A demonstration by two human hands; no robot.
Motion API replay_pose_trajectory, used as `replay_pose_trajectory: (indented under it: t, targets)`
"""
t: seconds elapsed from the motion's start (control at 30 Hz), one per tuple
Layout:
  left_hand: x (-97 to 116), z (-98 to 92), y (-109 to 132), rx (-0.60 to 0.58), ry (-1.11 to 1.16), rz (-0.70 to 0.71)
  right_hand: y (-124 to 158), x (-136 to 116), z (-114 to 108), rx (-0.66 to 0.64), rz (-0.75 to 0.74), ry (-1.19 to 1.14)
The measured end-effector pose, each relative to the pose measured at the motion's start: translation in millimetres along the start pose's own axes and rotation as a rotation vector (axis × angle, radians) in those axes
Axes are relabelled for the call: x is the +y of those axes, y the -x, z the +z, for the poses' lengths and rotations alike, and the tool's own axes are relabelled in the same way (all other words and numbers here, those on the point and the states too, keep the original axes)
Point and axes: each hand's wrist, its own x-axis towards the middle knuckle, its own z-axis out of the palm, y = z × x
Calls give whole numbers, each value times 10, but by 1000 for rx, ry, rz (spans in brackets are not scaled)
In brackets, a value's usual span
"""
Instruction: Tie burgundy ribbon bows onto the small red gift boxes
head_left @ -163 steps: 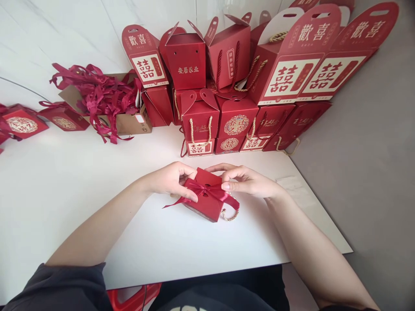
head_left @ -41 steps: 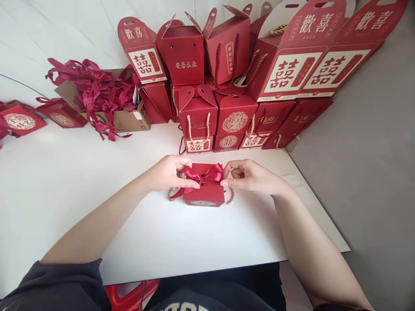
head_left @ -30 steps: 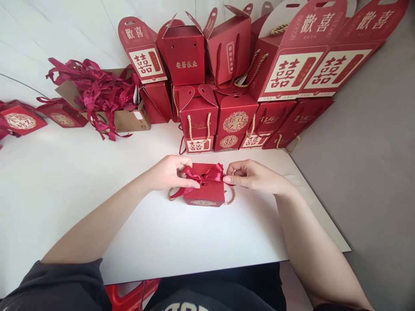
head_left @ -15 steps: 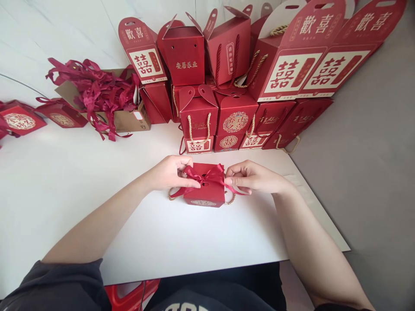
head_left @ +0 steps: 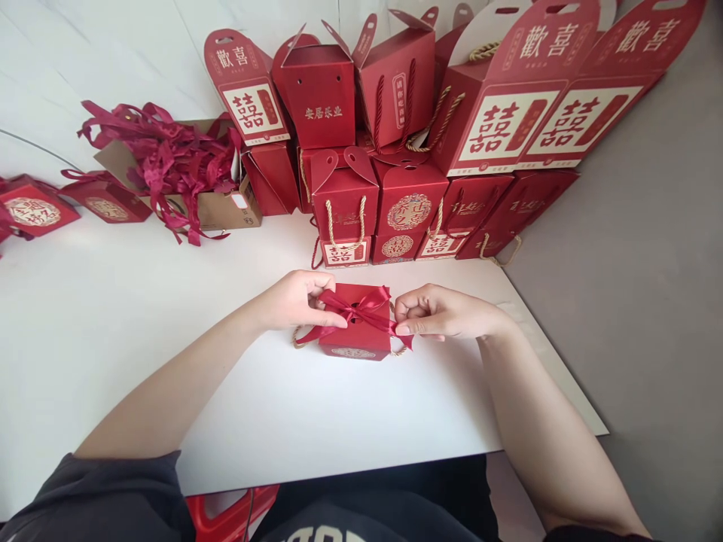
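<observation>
A small red gift box (head_left: pixel 355 342) with a round gold print on its front stands on the white table. Gold rope handles hang at its two sides. Across its top lies a shiny red ribbon (head_left: pixel 370 305) tied in a bow. At the left side of the box, my left hand (head_left: pixel 302 299) is closed, pinching the bow's left loop between thumb and fingers. My right hand (head_left: pixel 437 312) pinches a ribbon tail at the right side, thumb against curled fingers. The tail's notched end hangs below those fingertips.
Behind the box, several red gift boxes (head_left: pixel 407 203) are stacked against the wall, some with raised flaps. A cardboard box (head_left: pixel 226 211) heaped with red ribbons stands at back left, beside more red boxes (head_left: pixel 39 203). The table's right edge borders a grey surface.
My right hand has shifted its hold on the ribbon tail, the thumb now lower and the tail's end hanging down. The left hand stays on the bow.
</observation>
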Motion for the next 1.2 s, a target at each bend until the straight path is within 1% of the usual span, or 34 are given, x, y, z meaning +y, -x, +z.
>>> replay_pose_trajectory:
  t: [0.17,0.23,0.33,0.37,0.4,0.43,0.47,0.53,0.6,0.63,0.67,0.7,0.73,0.8,0.87,0.9,0.97,1.07,1.2]
  targets:
    - [18,-11,15,-34,11,4,20,23,-24,-43,57,85]
    - [31,-26,20,-53,7,13,61,14,-44,-91,111,144]
    - [56,-59,27,-114,-19,42,146,-11,-88,-187,178,250]
    - [69,-69,32,-134,-30,55,171,-18,-103,-195,177,273]
    - [86,-76,40,-147,-43,68,188,-23,-117,-177,160,286]
    - [108,-80,52,-157,-54,77,197,-24,-128,-129,129,288]
    - [135,-82,69,-159,-63,86,195,-23,-135,-45,85,284]
    - [198,-79,118,-114,-84,98,155,-14,-128,207,-21,281]
    - [264,-82,186,16,-155,96,80,-4,-86,460,-145,279]
    - [292,-89,224,88,-219,83,36,-1,-52,547,-214,279]
    - [316,-102,261,136,-294,55,-6,0,-12,592,-279,280]
    - [333,-119,296,138,-369,10,-45,-3,33,602,-333,280]
    - [345,-138,326,92,-431,-45,-78,-9,80,591,-371,279]
    - [356,-175,364,-74,-489,-150,-120,-27,164,538,-384,282]
    - [359,-200,368,-218,-459,-202,-136,-46,222,492,-362,276]
    - [360,-206,359,-263,-429,-207,-138,-53,237,474,-352,267]
    - [361,-208,328,-310,-377,-197,-140,-61,243,432,-340,248]
    - [351,-211,279,-348,-326,-181,-150,-56,218,375,-343,228]
    - [317,-234,246,-385,-210,-175,-160,-39,192,362,-339,221]
